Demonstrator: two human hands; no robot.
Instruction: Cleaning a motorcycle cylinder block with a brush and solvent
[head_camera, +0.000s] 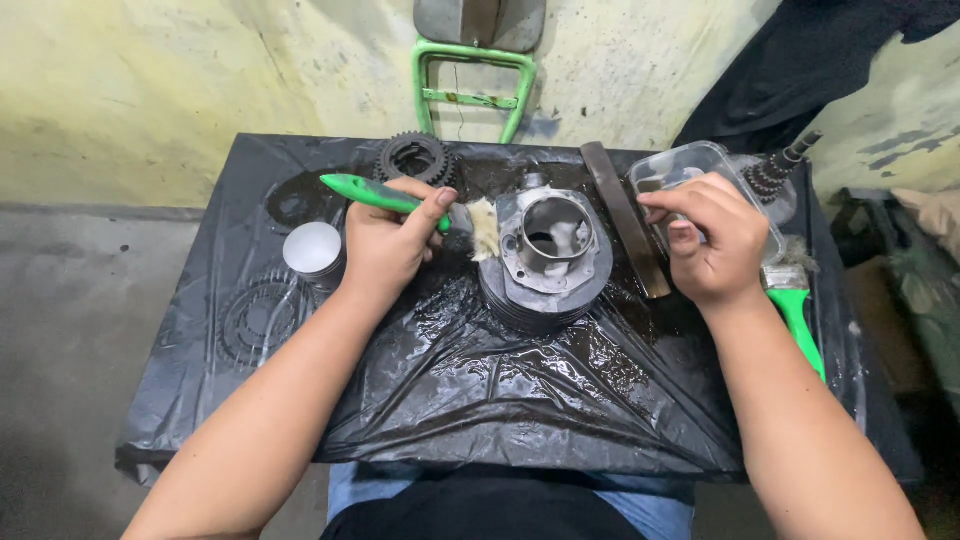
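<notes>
On black sheet: two brushes (400, 200), perhaps three gears (414, 158).

1. Rear wall (150, 90): pale yellow-green plaster w/ dark stains, scuffs.
2. Grey concrete floor (70, 330) at left, dusty.
3. Low table under wet, wrinkled black plastic sheet (480, 390), set against the wall.
4. Bright green metal tube frame (470, 95) leaning on the wall behind the table.
5. Dark cloth (800, 60) hanging upper right.
6. Light even, soft; glare on sheet.
</notes>
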